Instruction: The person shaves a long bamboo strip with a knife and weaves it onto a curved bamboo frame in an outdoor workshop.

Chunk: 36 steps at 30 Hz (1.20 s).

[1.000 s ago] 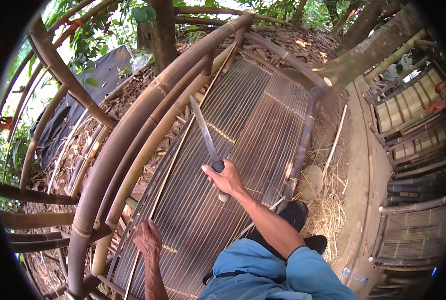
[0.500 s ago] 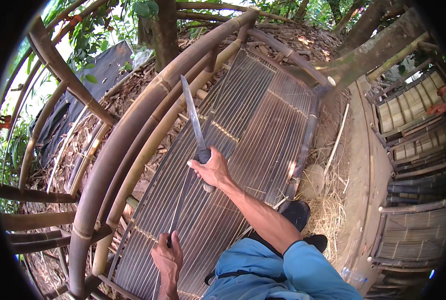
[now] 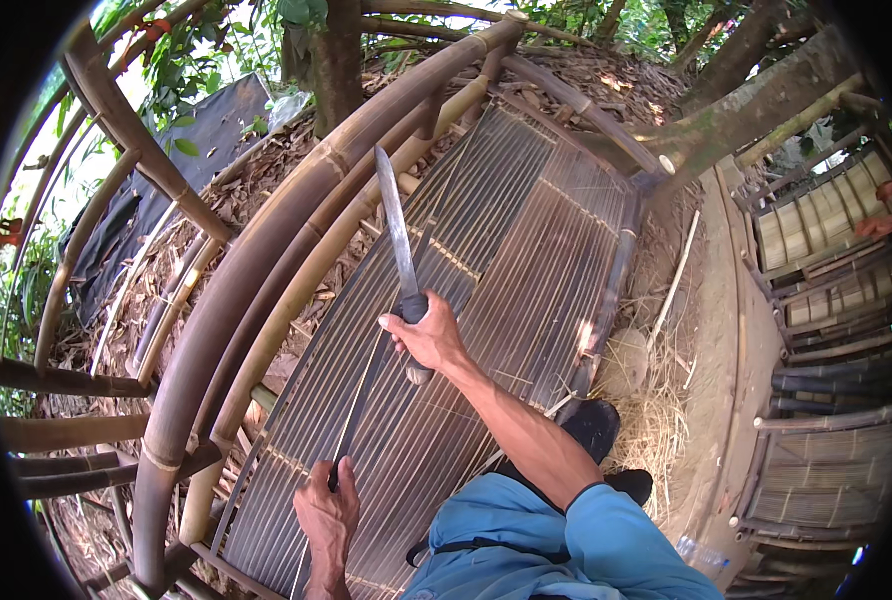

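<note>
My right hand [image 3: 432, 336] is closed around the dark wrapped handle of a machete, above the slatted bamboo bench. The machete's long blade [image 3: 396, 216] points away from me, tilted a little left. Nearer to me, my left hand [image 3: 326, 512] is closed on the lower part of a thin dark bamboo strip [image 3: 362, 402]. That strip runs up toward the machete handle, where my right hand partly hides it. Something black [image 3: 340, 474] shows at the left hand's fingers; its kind is unclear.
Under both hands lies the slatted bench [image 3: 566, 270]. A thick bamboo rail [image 3: 266, 250] curves along its left side. Straw [image 3: 656, 430] and a pale stick [image 3: 674, 285] lie on the ground at right. Bamboo panels [image 3: 821, 455] stand at the far right.
The view has turned slightly. The machete and my right hand sit a little farther right; my left hand has shifted slightly left. Both grips look the same.
</note>
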Each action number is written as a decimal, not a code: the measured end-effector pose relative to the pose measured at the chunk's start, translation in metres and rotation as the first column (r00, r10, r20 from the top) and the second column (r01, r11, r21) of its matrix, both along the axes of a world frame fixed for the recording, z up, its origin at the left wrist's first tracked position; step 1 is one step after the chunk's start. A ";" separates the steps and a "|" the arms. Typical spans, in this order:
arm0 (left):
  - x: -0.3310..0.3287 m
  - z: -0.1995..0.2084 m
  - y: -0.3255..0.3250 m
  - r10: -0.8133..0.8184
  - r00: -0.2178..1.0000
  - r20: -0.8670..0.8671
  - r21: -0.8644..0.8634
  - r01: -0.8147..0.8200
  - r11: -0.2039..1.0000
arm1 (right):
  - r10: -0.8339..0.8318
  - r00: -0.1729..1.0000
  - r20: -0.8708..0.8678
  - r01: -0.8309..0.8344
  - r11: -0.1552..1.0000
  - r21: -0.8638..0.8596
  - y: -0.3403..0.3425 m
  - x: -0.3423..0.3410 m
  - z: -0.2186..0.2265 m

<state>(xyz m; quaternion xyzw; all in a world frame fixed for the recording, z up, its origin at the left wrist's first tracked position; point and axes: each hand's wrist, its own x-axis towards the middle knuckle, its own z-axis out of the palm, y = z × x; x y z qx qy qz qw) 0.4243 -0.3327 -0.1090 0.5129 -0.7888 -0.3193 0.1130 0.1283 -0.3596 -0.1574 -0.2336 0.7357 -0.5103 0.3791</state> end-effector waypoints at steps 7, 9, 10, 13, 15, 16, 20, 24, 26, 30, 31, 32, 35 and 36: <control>0.010 0.023 -0.044 0.030 0.998 -0.064 0.038 -0.027 0.999 | -0.009 1.000 0.008 0.009 1.000 0.000 -0.006 0.008 0.015; 0.010 0.045 -0.062 -0.027 0.999 -0.035 -0.010 0.026 1.000 | -0.004 1.000 -0.004 0.004 1.000 0.012 0.003 0.007 0.008; 0.008 0.056 -0.070 -0.013 1.000 -0.002 0.043 0.013 0.999 | 0.002 1.000 -0.018 -0.001 1.000 0.017 0.008 0.005 0.004; 0.009 0.073 -0.074 -0.013 0.991 0.131 -0.099 0.026 0.995 | -0.029 0.996 -0.083 0.029 1.000 0.004 0.021 0.002 -0.004; 0.007 0.079 -0.079 -0.033 0.996 0.089 -0.120 0.044 0.992 | -0.045 0.992 -0.114 0.047 0.999 0.012 0.036 -0.008 -0.009; 0.006 0.085 -0.086 -0.036 0.991 0.129 -0.009 0.037 0.999 | -0.058 0.989 -0.137 0.061 0.998 0.015 0.041 -0.011 -0.009; -0.007 0.049 -0.108 -0.085 0.996 -0.019 0.178 0.087 0.980 | -0.144 0.985 -0.091 0.145 0.989 0.004 0.071 -0.033 -0.004; 0.014 0.014 -0.129 -0.034 0.999 0.019 0.123 0.031 0.992 | -0.158 0.984 -0.089 0.164 0.984 0.071 0.075 -0.030 0.007; 0.024 0.001 -0.132 0.028 0.988 0.150 0.080 -0.041 0.996 | -0.189 0.977 -0.098 0.196 0.978 0.069 0.080 -0.025 -0.005; 0.005 -0.057 -0.147 0.130 0.978 0.160 0.134 -0.152 0.979 | -0.229 0.946 -0.228 0.256 0.962 0.098 0.123 -0.027 -0.004; 0.013 -0.089 -0.153 0.118 0.990 0.076 -0.204 -0.100 0.974 | -0.172 0.951 -0.256 0.211 0.969 0.132 0.131 -0.026 -0.007; 0.007 -0.106 -0.152 0.118 0.991 0.061 -0.347 -0.090 0.934 | -0.099 0.945 -0.312 0.154 0.976 0.156 0.146 -0.031 -0.013; 0.050 -0.149 -0.131 0.132 0.990 -0.042 -0.461 -0.136 0.877 | 0.188 0.817 -0.545 -0.048 0.964 0.261 0.164 -0.016 -0.018; 0.068 -0.158 -0.121 0.245 0.970 -0.012 -0.486 -0.220 0.846 | 0.341 0.647 -0.681 -0.131 0.931 0.342 0.168 -0.012 -0.018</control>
